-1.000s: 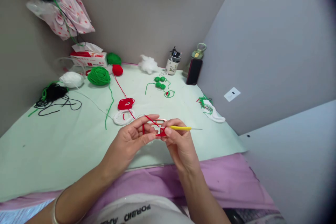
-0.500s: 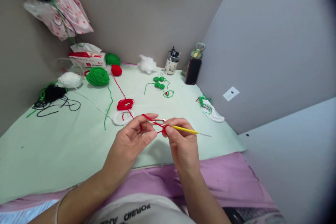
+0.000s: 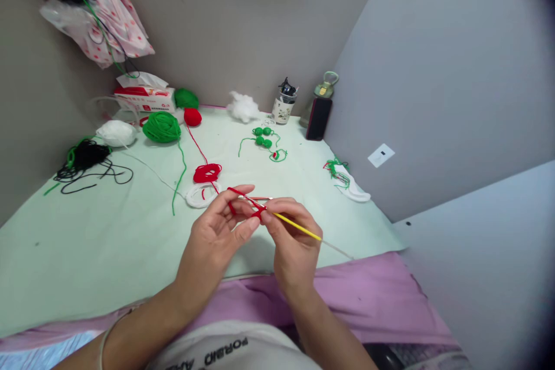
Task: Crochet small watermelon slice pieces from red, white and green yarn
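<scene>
One yellow hook (image 3: pixel 299 227), "FORBID" shirt (image 3: pixel 236 334)

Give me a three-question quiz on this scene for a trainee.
1. Which hand holds the yellow hook?
2. True or false: the phone stands in front of the bottle.
3. As seen in the picture, what sits left of the jar?
A. phone
B. fluff
C. bottle

Key:
1. The right hand.
2. True.
3. B.
</scene>
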`<state>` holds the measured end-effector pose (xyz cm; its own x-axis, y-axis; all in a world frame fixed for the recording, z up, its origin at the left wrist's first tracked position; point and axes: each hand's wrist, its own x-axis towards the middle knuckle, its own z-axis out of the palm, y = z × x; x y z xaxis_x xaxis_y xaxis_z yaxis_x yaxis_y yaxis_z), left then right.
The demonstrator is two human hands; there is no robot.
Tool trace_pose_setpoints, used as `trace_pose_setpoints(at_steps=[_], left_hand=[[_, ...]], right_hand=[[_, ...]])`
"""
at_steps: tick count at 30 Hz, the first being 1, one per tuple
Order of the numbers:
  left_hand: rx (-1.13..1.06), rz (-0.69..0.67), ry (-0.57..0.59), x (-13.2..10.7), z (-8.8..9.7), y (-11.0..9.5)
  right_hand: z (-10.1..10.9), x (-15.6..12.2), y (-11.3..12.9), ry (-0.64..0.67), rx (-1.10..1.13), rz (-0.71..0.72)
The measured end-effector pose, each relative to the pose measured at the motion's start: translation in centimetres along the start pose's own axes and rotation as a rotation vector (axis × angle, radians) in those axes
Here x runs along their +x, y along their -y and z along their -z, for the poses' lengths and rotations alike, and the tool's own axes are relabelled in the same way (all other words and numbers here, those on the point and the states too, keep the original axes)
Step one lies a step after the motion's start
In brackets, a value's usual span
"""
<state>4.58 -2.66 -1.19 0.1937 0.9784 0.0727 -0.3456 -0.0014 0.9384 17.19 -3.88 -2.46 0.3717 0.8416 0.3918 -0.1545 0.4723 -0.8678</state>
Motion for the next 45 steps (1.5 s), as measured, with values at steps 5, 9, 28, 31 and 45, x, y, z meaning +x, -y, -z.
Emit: trace_pose_setpoints(at_steps=[5,9,28,31,45], left_hand=[[-0.031,-0.018,-0.053,0.1,0.1,0.3],[-0.06,0.017,-0.054,0.1,0.0,0.0],[-0.475,0.241,-0.113,1.3,0.1,-0.5],[-0.418,0.202,-0.093,1.1,0.0,-0.5],[-0.172,0.12,-0.007,0.4,0.1,-0.4]], right_hand=[[-0.1,-0.3,-0.2,0.012,-0.112,0.177],[-0.2,-0.4,-0.1,0.006,-0.134,0.144],[-0.8,-0.2,-0.4,-0.057,0.086,-0.081],[-0.9,-0.3,-0.4,-0.06,0.064,-0.062],[-0.7,-0.9,-0.7,-0.033,-0.119,0.177]])
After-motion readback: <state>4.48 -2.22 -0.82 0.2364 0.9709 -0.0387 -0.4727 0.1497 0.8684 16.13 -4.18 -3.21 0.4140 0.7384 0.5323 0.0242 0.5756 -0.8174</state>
